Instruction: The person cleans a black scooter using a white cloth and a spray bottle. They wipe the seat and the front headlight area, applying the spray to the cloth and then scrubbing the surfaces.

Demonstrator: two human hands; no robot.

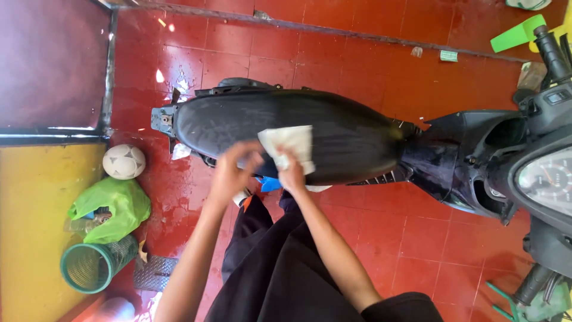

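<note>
1. Far left: a pale ball [124, 161], a crumpled green plastic bag [113, 209] and a green mesh wastebasket [95, 265] tipped on its side, all grouped by the yellow wall [30, 226], seemingly pushed aside, well clear of the wet red tiled floor [369, 77].
2. Left of centre: left hand [233, 170] blurred over the near edge of the black scooter seat [333, 128], fingers curled loosely; impossible to tell whether anything was gripped, though apparently placed there to brace.
3. Centre: white cloth [291, 143] spread flat on the seat top, one near corner pinched in the right hand [292, 174], the rest lying beyond the fingertips and just beside the left hand; held flat probably to wipe the damp surface.
4. Below: black trousers [286, 268] and a blue sandal [269, 183] close against the scooter.
5. Right: dark footwell [453, 161], speedometer [548, 179] and handlebar grip [551, 50], parked across the view.
</note>
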